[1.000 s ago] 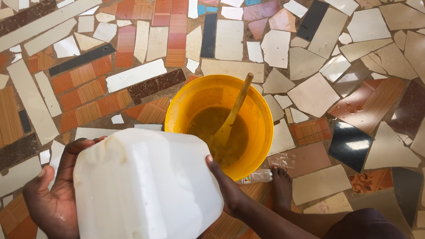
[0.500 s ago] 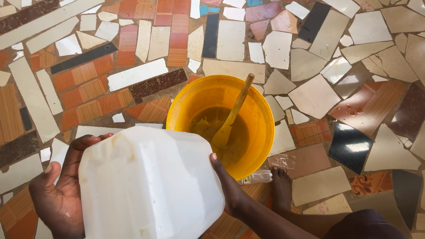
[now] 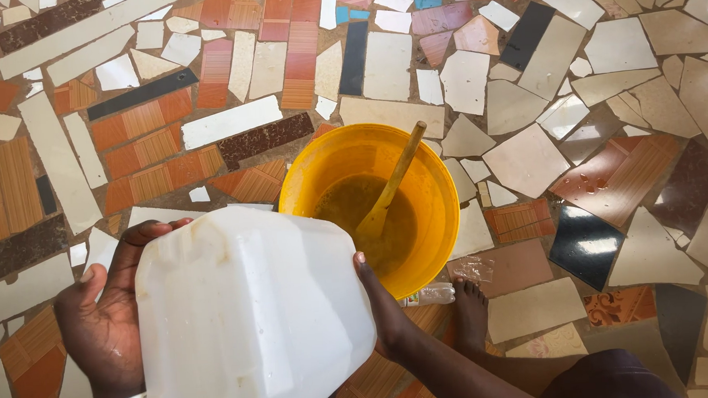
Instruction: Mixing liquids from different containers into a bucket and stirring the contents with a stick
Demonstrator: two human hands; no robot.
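Both hands clasp a white jug point(image 3: 251, 321) from its sides: the left hand point(image 3: 106, 321) spread along its left face, the right hand point(image 3: 388, 310) pressed to its right edge. The jug is tipped over the near rim of a yellow bucket point(image 3: 443, 210). Brownish liquid point(image 3: 350, 207) already lies in the bucket, well below the rim, with a wooden spoon point(image 3: 390, 189) standing in it. No stream shows. The jug is blocky, translucent and faintly stained.
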